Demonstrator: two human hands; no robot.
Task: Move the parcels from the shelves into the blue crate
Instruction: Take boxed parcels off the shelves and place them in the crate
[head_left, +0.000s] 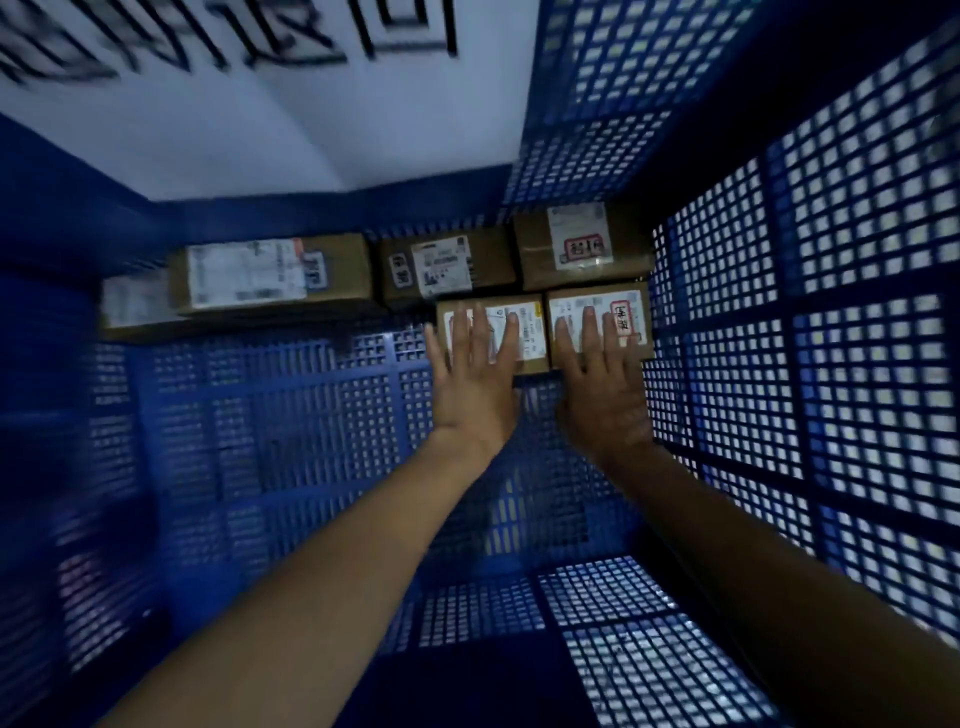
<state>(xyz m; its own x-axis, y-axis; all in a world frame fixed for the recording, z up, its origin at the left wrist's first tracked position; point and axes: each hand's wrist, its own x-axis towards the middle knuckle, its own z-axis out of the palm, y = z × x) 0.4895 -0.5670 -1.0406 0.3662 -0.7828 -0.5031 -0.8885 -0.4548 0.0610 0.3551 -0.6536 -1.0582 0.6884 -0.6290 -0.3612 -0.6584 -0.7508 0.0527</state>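
Left parcel (531, 338) under flat left hand (475, 384), right parcel (641, 332) under right hand (602, 395)

1. 2 arms in view: L forearm (322, 561) & R forearm (769, 582), both bare from wrist to frame edge.
2. L hand (475, 384) bare; 4 fingers + thumb show.
3. R hand (605, 400) bare, in deeper shade; finger detail hard to read.
4. Both wrists bare; nails & any marks too blurred to tell.

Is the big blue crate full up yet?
Not full. In the blue crate, parcels lie only along the far wall; most mesh floor is bare.
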